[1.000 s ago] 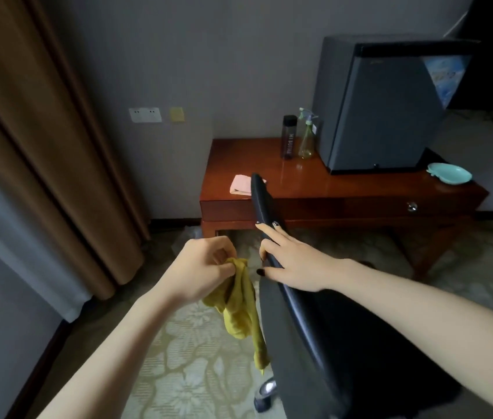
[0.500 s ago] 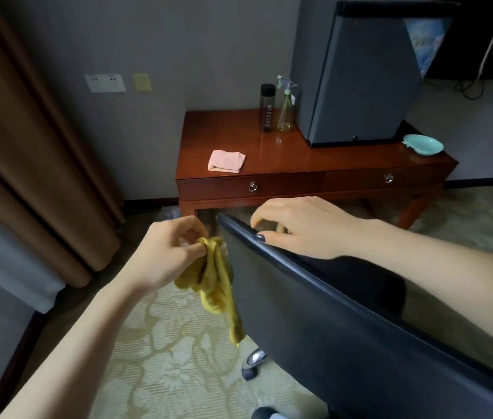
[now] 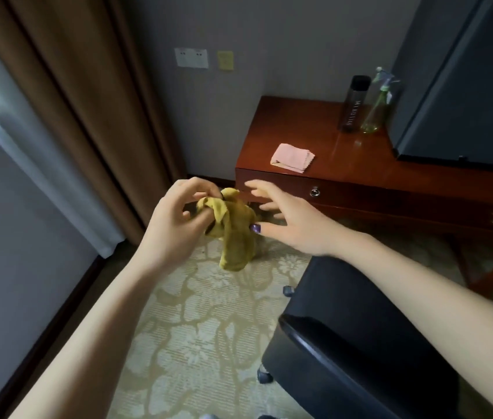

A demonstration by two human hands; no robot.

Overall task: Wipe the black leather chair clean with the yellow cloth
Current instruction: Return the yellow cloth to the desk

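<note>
Off the chair [image 3: 360,343] now, the right hand [image 3: 293,219] reaches, fingers spread and empty, for the cloth [image 3: 236,237] the left hand [image 3: 175,219] pinches, bunched, above the carpet [image 3: 196,343]. Wiping looks unstarted; the cloth probably needs opening first.

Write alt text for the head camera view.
A person's left hand holds a crumpled yellow cloth while the open right hand reaches toward it, near a black leather chair. A red-brown wooden desk with a folded pink cloth stands behind.
</note>
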